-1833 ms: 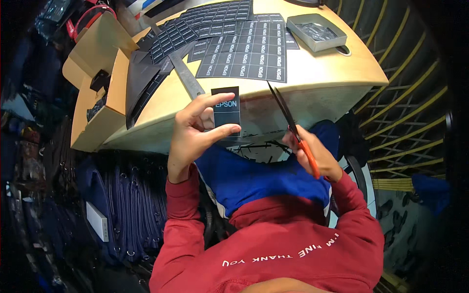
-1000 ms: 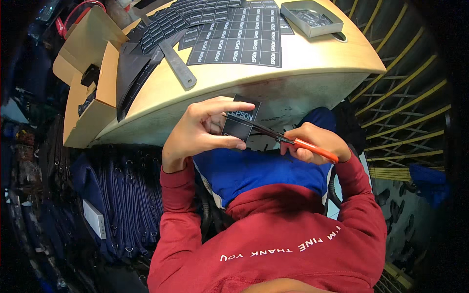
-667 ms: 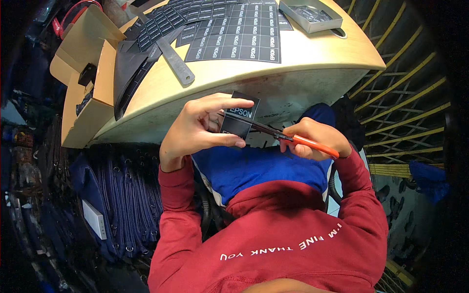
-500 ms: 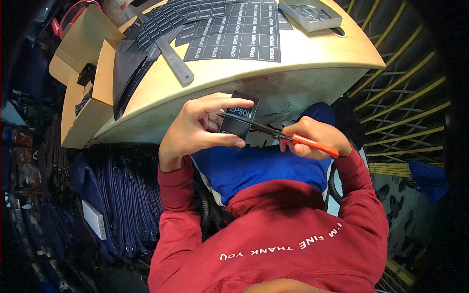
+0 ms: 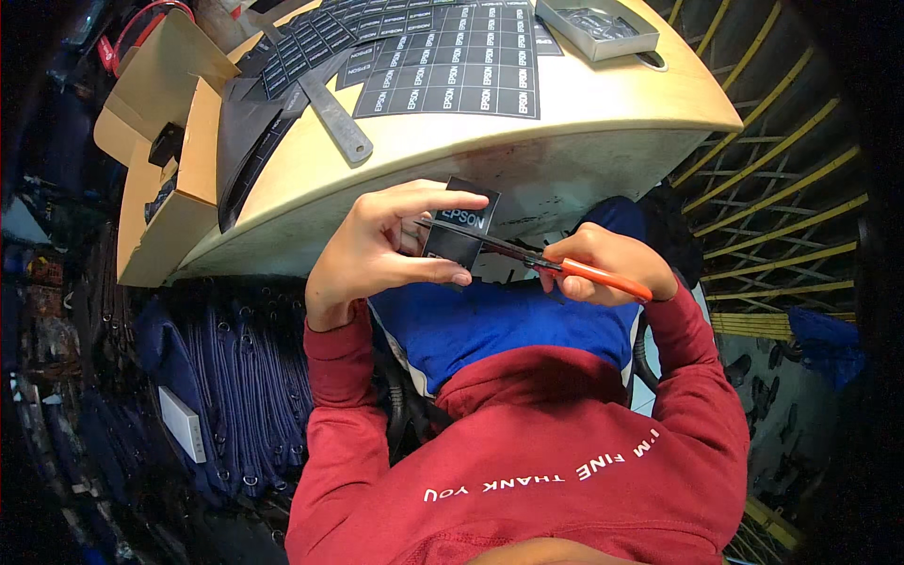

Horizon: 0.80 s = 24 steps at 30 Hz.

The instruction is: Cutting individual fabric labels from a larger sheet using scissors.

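Note:
Between the thumb and fingers of my left hand [image 5: 363, 245] is a small black label piece [image 5: 452, 247] with pale lettering, held up in front of the table edge. My right hand [image 5: 607, 259] grips scissors with orange handles [image 5: 612, 281]. Their dark blades run leftward across the middle of the label, and the tips reach in toward my left palm. How far the cut goes through the label cannot be made out.
The curved wooden table [image 5: 452, 141] holds black label sheets [image 5: 452, 75], a metal ruler [image 5: 334, 122] and a grey tray [image 5: 603, 42]. At its left stands an open cardboard box [image 5: 198, 141]. Dark blue straps [image 5: 250, 395] hang below; a yellow-barred folding gate [image 5: 782, 188] is at right.
Both hands stay nearly in place. The scissor blades have shifted very slightly across the label; otherwise the scene looks the same.

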Each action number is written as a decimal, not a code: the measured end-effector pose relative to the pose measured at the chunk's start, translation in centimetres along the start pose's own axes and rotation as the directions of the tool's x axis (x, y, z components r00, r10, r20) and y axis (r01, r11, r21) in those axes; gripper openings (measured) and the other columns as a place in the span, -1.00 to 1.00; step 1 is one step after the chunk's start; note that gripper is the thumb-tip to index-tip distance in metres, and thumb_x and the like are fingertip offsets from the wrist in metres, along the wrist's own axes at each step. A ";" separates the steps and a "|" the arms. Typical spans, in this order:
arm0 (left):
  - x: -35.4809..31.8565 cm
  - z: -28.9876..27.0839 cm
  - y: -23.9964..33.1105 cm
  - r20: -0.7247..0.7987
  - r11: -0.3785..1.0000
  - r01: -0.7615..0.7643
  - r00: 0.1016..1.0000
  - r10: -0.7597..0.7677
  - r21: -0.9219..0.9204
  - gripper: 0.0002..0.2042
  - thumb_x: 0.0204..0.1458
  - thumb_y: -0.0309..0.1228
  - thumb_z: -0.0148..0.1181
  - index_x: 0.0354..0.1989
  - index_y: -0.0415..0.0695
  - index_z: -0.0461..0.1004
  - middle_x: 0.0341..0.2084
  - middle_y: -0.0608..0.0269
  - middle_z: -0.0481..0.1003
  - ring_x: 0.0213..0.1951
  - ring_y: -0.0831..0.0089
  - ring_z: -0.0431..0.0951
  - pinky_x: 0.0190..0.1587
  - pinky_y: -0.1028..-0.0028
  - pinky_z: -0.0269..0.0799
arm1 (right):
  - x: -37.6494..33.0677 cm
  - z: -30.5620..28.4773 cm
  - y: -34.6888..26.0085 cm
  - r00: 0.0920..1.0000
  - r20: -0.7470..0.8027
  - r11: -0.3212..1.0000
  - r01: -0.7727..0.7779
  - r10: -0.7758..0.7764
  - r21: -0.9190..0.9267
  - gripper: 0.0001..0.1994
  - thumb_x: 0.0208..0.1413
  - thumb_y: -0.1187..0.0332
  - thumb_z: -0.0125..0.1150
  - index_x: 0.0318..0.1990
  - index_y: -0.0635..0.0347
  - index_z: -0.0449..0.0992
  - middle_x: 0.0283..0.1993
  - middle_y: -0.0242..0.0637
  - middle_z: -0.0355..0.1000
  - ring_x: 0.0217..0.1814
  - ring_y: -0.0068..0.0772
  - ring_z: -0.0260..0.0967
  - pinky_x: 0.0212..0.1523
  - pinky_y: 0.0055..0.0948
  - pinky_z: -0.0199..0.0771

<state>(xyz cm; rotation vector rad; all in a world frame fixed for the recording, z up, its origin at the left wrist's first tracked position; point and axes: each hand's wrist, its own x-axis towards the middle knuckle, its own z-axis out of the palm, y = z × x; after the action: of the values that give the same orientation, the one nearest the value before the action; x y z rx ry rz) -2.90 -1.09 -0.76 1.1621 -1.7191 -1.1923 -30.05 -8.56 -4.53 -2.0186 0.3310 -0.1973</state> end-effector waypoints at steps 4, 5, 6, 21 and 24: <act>0.0 -0.1 -0.2 0.007 0.996 -0.040 0.999 0.040 0.075 -0.35 -0.48 -0.57 0.51 -0.03 -0.24 0.48 -0.19 0.21 0.48 -0.13 0.52 0.44 -0.06 0.54 0.33 | 0.0 0.0 0.1 1.000 0.011 1.000 -0.010 0.010 -0.006 -0.48 0.12 -0.03 0.02 -0.60 0.32 0.29 -0.72 -0.10 0.15 -0.69 -0.11 0.09 -0.59 -0.25 0.12; 0.0 -0.1 -0.2 0.009 0.998 -0.046 0.999 0.045 0.039 -0.35 -0.49 -0.57 0.51 -0.03 -0.24 0.48 -0.21 0.22 0.48 -0.14 0.54 0.44 -0.08 0.55 0.33 | 0.1 0.0 0.1 1.000 0.012 1.000 -0.010 0.010 -0.008 -0.48 0.12 -0.02 0.03 -0.60 0.32 0.28 -0.72 -0.10 0.14 -0.70 -0.12 0.08 -0.59 -0.25 0.11; 0.0 -0.2 -0.2 0.009 0.998 -0.045 0.999 0.045 0.039 -0.35 -0.49 -0.57 0.51 -0.03 -0.24 0.48 -0.21 0.22 0.48 -0.14 0.54 0.44 -0.08 0.55 0.33 | 0.1 0.0 0.1 1.000 0.013 1.000 -0.010 0.010 -0.010 -0.49 0.12 0.00 0.04 -0.61 0.32 0.27 -0.72 -0.10 0.13 -0.70 -0.13 0.06 -0.60 -0.25 0.10; -0.3 -0.3 0.3 0.015 0.994 -0.028 1.000 0.026 0.109 -0.37 -0.48 -0.53 0.52 -0.05 -0.25 0.49 -0.33 0.28 0.47 -0.26 0.60 0.40 -0.20 0.61 0.27 | 0.0 0.7 0.2 0.998 -0.011 0.999 -0.054 0.054 0.005 -0.47 0.13 0.01 0.07 -0.67 0.31 0.24 -0.76 -0.16 0.06 -0.72 -0.27 -0.08 -0.64 -0.29 0.04; -0.3 -0.3 0.3 0.009 0.993 0.009 1.000 -0.011 0.119 -0.37 -0.48 -0.54 0.52 -0.05 -0.26 0.49 -0.30 0.26 0.48 -0.23 0.58 0.42 -0.16 0.60 0.28 | 0.1 0.6 -0.6 0.991 0.002 0.991 -0.134 0.134 0.012 -0.48 0.12 0.04 0.12 -0.67 0.32 0.26 -0.76 -0.17 0.06 -0.71 -0.30 -0.10 -0.65 -0.30 0.03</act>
<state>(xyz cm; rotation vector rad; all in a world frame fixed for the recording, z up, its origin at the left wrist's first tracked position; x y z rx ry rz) -2.57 -0.83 -0.38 1.2383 -1.8147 -1.1161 -29.72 -7.88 -4.27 -1.9766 0.4618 -0.1140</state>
